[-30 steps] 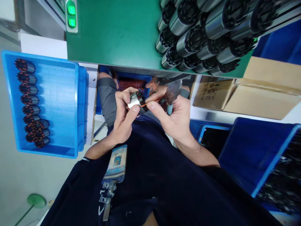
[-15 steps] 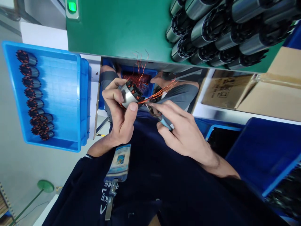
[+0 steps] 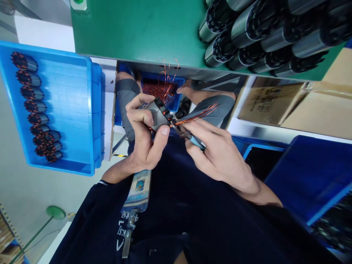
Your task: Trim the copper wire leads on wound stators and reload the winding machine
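My left hand (image 3: 144,134) is closed around a silver motor stator (image 3: 157,114) with black slots and copper windings, held above my lap. Loose copper wire ends (image 3: 199,113) stick out from it to the right. My right hand (image 3: 217,154) grips a small cutting tool with a blue handle (image 3: 195,140); its tip sits at the stator's edge where the wires leave. Below the hands a small blue bin (image 3: 162,90) holds copper wire scraps.
A green table (image 3: 137,33) carries a pile of silver and black stators (image 3: 264,29). A blue tray (image 3: 66,106) on the left holds a row of wound stators (image 3: 33,110). A cardboard box (image 3: 297,102) and dark blue bins (image 3: 308,172) stand on the right.
My left hand has turned the stator and shifted it slightly right. My right hand's tool tip has come up against the stator, and the wire ends now point right.
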Tool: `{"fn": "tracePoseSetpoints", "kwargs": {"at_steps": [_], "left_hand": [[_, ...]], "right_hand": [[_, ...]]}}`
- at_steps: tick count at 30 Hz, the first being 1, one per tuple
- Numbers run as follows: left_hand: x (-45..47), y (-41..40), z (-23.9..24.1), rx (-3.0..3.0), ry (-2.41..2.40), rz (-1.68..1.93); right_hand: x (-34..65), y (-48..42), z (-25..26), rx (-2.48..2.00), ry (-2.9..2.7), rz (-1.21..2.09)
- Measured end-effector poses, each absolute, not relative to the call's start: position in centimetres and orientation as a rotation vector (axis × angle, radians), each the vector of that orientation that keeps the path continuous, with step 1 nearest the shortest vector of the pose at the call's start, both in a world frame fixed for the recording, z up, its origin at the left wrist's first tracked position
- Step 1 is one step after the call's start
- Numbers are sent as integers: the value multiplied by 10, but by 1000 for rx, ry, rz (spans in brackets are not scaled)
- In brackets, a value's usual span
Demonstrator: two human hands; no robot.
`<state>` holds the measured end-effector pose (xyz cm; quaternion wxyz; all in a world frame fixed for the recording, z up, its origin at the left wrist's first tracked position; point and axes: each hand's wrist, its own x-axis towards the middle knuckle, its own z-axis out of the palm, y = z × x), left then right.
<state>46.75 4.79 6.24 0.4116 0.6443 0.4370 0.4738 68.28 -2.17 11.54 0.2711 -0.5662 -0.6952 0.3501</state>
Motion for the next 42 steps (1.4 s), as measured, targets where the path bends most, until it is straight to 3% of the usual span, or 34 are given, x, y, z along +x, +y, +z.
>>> {"fn": "tracePoseSetpoints", "kwargs": {"at_steps": [7, 11, 16, 20, 24, 36, 42], "left_hand": [[470, 42, 58, 1596, 1123, 1129], [471, 45, 31, 1600, 1191, 1053], [485, 83, -78, 1664, 1352, 904], [506, 126, -177, 1552, 1556, 540], [528, 151, -223, 1449, 1701, 349], [532, 167, -217, 1517, 1778, 267], [494, 123, -146, 1931, 1393, 456]], "right_hand": [[677, -19, 95, -1577, -1780, 884], [677, -3, 56, -1567, -1669, 999], [685, 44, -63, -1573, -1485, 1360], [687, 84, -179, -1589, -1214, 1725], [687, 104, -244, -1626, -950, 1896], [694, 129, -272, -1573, -897, 1926], [686, 108, -204, -1360, -838, 1761]]}}
